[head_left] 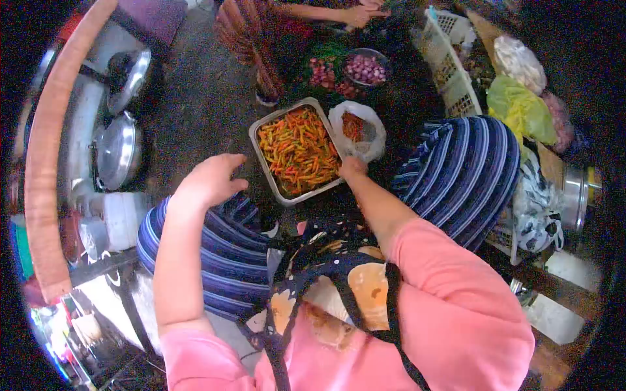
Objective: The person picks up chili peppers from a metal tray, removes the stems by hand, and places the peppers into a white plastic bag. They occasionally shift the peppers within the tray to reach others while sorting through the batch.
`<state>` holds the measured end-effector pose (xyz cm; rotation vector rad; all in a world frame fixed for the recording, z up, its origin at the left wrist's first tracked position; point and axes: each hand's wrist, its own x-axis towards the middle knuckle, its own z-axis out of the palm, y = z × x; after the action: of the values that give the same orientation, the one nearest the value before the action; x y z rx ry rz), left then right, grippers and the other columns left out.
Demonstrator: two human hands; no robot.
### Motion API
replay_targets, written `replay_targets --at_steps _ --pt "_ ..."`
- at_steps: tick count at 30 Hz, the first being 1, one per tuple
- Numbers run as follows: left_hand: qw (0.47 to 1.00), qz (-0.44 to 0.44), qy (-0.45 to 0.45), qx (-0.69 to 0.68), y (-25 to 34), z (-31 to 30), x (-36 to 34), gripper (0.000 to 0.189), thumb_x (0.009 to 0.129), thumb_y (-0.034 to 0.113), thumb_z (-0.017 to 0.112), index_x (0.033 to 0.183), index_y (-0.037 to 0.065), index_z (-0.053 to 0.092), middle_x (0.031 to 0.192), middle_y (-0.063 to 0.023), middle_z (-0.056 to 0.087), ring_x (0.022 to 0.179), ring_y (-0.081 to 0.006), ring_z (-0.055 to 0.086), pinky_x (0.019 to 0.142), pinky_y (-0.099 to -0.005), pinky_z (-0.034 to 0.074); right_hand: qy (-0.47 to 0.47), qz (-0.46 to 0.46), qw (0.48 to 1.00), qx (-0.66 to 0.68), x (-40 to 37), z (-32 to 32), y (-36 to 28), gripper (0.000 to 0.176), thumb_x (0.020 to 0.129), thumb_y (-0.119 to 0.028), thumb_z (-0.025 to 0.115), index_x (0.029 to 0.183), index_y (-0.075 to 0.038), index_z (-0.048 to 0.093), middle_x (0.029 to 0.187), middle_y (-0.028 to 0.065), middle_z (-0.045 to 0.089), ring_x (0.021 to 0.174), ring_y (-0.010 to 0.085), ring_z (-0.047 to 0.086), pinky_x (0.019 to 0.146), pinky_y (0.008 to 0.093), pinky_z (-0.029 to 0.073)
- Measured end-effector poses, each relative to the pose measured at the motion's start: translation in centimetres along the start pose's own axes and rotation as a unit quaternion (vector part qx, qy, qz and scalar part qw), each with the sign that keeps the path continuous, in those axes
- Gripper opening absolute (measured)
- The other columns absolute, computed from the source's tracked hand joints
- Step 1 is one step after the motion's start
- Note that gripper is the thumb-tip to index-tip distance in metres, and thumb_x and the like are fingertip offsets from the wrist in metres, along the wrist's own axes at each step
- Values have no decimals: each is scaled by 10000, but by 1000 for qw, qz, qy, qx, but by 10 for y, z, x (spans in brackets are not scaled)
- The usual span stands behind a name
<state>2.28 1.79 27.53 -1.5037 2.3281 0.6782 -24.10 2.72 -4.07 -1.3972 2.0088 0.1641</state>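
A rectangular metal tray [259, 151] heaped with red, orange and green chilies [297, 150] sits on the floor in front of me. My left hand [218, 177] is held out to the left of the tray, apart from it, thumb and fingers spread with nothing in them. At the tray's right rim, my right hand [353, 168] is closed on the edge; its fingertips are partly hidden. Just beyond that hand stands an open clear plastic bag [373, 133] with some red chilies [353, 127] inside.
Past the tray are a bowl of shallots [365, 68] and more loose shallots [323, 72]. Another person's hands [360, 14] are at the top. A white plastic basket [453, 65] and filled bags [518, 107] line the right side; metal lids [119, 153] stand at left.
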Motion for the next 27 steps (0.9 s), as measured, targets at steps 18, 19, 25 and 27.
replay_targets --at_steps 18,19,25,27 --pt "994 27 -93 56 17 3 20 480 743 246 619 1147 18 495 1113 -193 540 1031 -336 517 894 -388 417 36 -54 990 124 12 37 -43 688 647 -385 716 1162 -20 442 1029 235 557 954 369 555 813 438 453" --pt "991 27 -107 70 18 5 22 476 746 253 615 1144 20 496 1112 -193 540 1026 -335 521 888 -391 420 32 -55 990 123 20 48 -40 688 647 -385 716 1162 -20 442 1029 235 557 954 369 555 813 438 453" --pt "993 59 -69 72 5 19 42 334 729 255 630 981 45 566 958 -143 602 932 -316 566 799 -416 456 71 -85 990 88 28 57 -48 559 664 -323 707 1111 -56 504 971 174 601 889 338 585 782 423 465" --pt "993 64 -71 68 -1 19 49 338 732 257 628 990 48 566 963 -145 604 939 -319 565 803 -416 456 40 -104 981 162 30 53 -49 441 661 -278 694 1023 -64 563 910 142 625 853 318 598 765 408 473"
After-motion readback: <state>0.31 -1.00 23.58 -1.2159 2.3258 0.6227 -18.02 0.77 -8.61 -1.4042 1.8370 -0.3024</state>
